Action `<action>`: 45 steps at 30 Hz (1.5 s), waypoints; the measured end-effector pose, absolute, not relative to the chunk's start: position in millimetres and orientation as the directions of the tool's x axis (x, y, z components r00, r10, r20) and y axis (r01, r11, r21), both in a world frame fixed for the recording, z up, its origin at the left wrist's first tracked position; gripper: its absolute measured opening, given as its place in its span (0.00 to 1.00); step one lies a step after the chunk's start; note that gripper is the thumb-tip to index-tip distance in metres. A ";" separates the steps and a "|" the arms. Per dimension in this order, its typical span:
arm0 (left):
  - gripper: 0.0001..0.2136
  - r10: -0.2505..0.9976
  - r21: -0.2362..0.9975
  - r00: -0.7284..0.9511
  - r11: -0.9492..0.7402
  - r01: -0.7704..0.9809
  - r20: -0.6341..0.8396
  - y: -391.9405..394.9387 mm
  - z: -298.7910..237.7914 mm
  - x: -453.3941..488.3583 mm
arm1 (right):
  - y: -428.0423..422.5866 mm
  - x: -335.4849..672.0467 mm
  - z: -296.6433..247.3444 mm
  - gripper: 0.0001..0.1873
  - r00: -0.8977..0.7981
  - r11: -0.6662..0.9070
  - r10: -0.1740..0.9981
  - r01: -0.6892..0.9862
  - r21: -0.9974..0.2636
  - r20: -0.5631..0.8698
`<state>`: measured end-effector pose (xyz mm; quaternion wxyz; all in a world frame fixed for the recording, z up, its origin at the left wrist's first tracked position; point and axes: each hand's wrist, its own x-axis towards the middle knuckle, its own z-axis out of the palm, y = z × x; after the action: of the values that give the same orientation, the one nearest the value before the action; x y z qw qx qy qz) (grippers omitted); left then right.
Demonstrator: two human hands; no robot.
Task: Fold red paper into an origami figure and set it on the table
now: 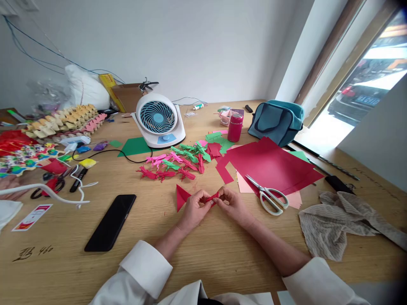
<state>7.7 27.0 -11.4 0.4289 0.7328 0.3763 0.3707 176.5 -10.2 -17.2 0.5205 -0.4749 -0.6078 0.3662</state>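
Note:
My left hand (197,207) and my right hand (231,205) meet over the middle of the table, fingertips pinching a small folded piece of red paper (213,197) between them. The thumbs and fingers cover part of it. Beside my left hand is a red paper triangle (181,196); whether it joins the held piece I cannot tell. Just beyond my hands lie several twisted paper figures in red (165,175), pink (159,160) and green (190,153). Scissors (267,194) with white handles rest to the right of my right hand, partly on red sheets (276,165).
A black phone (110,223) lies left of my arms. Behind the figures stand a white fan (159,120), a red flask (235,127) and a teal bag (276,123). At right is a crumpled cloth (337,224). Egg trays (63,123) and a white cable (44,189) occupy the left.

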 end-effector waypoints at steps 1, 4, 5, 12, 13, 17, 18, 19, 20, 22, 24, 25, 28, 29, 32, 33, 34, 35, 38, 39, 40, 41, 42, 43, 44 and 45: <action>0.12 0.871 0.926 0.448 -0.319 0.204 0.201 27.8 -12.3 7.9 | -9.5 176.6 -18.0 0.15 -0.005 0.276 0.960 0.190 -0.942 0.281; 0.17 0.878 0.960 0.451 -0.245 0.135 0.160 30.1 -14.6 8.9 | -7.7 178.5 -20.7 0.17 -0.018 0.246 0.969 0.141 -0.959 0.246; 0.17 0.884 0.966 0.444 -0.226 0.125 0.149 30.6 -15.0 9.3 | -7.1 179.4 -21.7 0.17 -0.034 0.229 0.973 0.105 -0.968 0.227; 0.11 0.895 0.977 0.421 -0.198 0.078 0.148 29.4 -14.2 12.0 | -3.5 182.6 -28.4 0.18 -0.078 0.174 0.982 0.007 -0.985 0.173; 0.10 0.894 0.976 0.421 -0.203 0.080 0.151 29.5 -14.7 11.7 | -3.4 182.3 -28.7 0.18 -0.079 0.174 0.982 0.003 -0.985 0.173; 0.08 0.900 0.974 0.397 -0.220 0.054 0.182 30.9 -18.0 8.5 | -4.5 180.8 -27.3 0.16 -0.082 0.201 0.976 -0.018 -0.980 0.201; 0.08 0.900 0.970 0.386 -0.239 0.046 0.204 31.0 -18.5 7.5 | -5.1 180.6 -26.6 0.16 -0.081 0.210 0.974 -0.018 -0.978 0.210; 0.07 0.894 0.962 0.384 -0.268 0.046 0.231 30.8 -18.6 6.7 | -5.8 180.6 -26.0 0.15 -0.080 0.217 0.973 -0.013 -0.976 0.217; 0.06 0.885 0.953 0.390 -0.298 0.052 0.256 30.3 -18.4 5.9 | -6.5 180.7 -25.5 0.15 -0.081 0.222 0.972 -0.002 -0.975 0.222; 0.05 0.875 0.938 0.394 -0.338 0.076 0.283 28.7 -17.0 5.0 | -8.0 181.3 -24.6 0.15 -0.092 0.222 0.971 0.018 -0.975 0.219; 0.03 0.870 0.928 0.406 -0.354 0.117 0.280 26.4 -15.0 4.7 | -9.5 182.1 -23.4 0.14 -0.106 0.206 0.974 0.033 -0.978 0.202; 0.04 0.868 0.924 0.413 -0.358 0.133 0.276 25.2 -14.0 4.8 | -10.3 182.6 -22.5 0.14 -0.112 0.197 0.975 0.038 -0.980 0.192; 0.04 0.841 0.891 0.438 -0.423 0.166 0.318 22.2 -11.0 5.2 | -12.2 184.6 -17.6 0.12 -0.133 0.203 0.972 0.059 -0.977 0.194; 0.03 0.828 0.872 0.439 -0.459 0.172 0.349 21.7 -10.2 5.3 | -12.7 185.4 -15.1 0.11 -0.144 0.224 0.966 0.070 -0.972 0.213; 0.04 0.785 0.817 0.444 -0.549 0.177 0.432 21.3 -8.1 5.1 | -13.7 188.2 -6.5 0.12 -0.180 0.298 0.944 0.095 -0.950 0.278; 0.05 0.767 0.799 0.450 -0.576 0.172 0.457 21.4 -7.6 4.9 | -13.9 188.9 -3.8 0.13 -0.192 0.297 0.942 0.090 -0.951 0.276; 0.06 0.749 0.782 0.456 -0.601 0.165 0.480 21.6 -7.2 4.6 | -14.0 189.2 -1.6 0.15 -0.196 0.298 0.940 0.080 -0.951 0.278; 0.07 0.732 0.766 0.461 -0.623 0.157 0.501 21.7 -6.7 4.4 | -14.1 189.2 0.1 0.18 -0.195 0.286 0.943 0.067 -0.956 0.268; 0.09 0.693 0.729 0.464 -0.671 0.134 0.552 21.5 -5.3 4.1 | -13.6 186.8 1.5 0.18 -0.145 0.163 0.976 -0.008 -0.987 0.162; 0.10 0.683 0.720 0.466 -0.682 0.129 0.563 21.3 -4.9 4.1 | -13.3 185.7 1.0 0.17 -0.128 0.112 0.985 -0.041 -0.993 0.116; 0.10 0.674 0.712 0.468 -0.691 0.127 0.571 21.1 -4.8 4.0 | -12.9 184.7 0.4 0.17 -0.120 0.069 0.990 -0.072 -0.995 0.077; 0.10 0.668 0.704 0.469 -0.698 0.128 0.577 20.9 -4.8 3.9 | -12.4 184.0 -0.3 0.18 -0.123 0.040 0.991 -0.095 -0.995 0.051; 0.10 0.665 0.698 0.470 -0.704 0.133 0.581 20.8 -5.1 3.7 | -12.0 183.6 -0.9 0.18 -0.134 0.022 0.990 -0.106 -0.994 0.036; 0.10 0.663 0.693 0.469 -0.707 0.138 0.583 20.8 -5.5 3.5 | -11.7 183.5 -1.6 0.19 -0.148 0.012 0.989 -0.106 -0.994 0.027; 0.09 0.663 0.690 0.467 -0.710 0.142 0.586 20.7 -6.0 3.4 | -11.3 183.7 -2.2 0.19 -0.160 0.005 0.987 -0.100 -0.995 0.021; 0.09 0.661 0.687 0.466 -0.712 0.144 0.588 20.6 -6.4 3.2 | -11.0 184.1 -2.8 0.19 -0.171 0.000 0.985 -0.093 -0.996 0.016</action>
<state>3.2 20.6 -6.4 0.2859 0.8071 0.2492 0.4525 184.1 -11.0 -2.8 0.4795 -0.4293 -0.5197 0.5619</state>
